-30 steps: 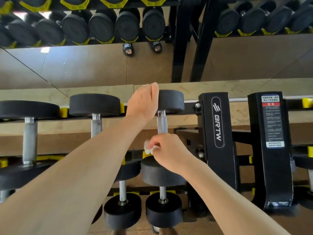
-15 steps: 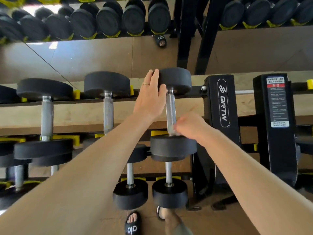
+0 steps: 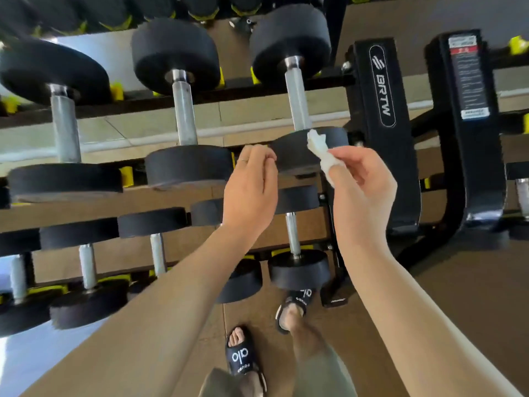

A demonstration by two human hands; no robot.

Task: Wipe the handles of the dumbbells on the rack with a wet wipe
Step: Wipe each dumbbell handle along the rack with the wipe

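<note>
Fingers (image 3: 342, 167) of the right hand (image 3: 362, 193) pinch a crumpled white wet wipe (image 3: 320, 151), its tip just in front of the near head of the rightmost top-tier dumbbell (image 3: 297, 90), below the steel handle (image 3: 299, 106). The left hand (image 3: 250, 190) hangs beside it, fingers loosely curled, holding nothing. Black BRTW rack upright (image 3: 383, 116) stands to the right.

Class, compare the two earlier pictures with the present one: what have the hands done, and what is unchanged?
The left hand has let go of the far head of the rightmost top-row dumbbell and drawn back, fingers loosely curled. The right hand has come off the handle and pulled back, still pinching the wet wipe. The dumbbells remain on the rack.
</note>
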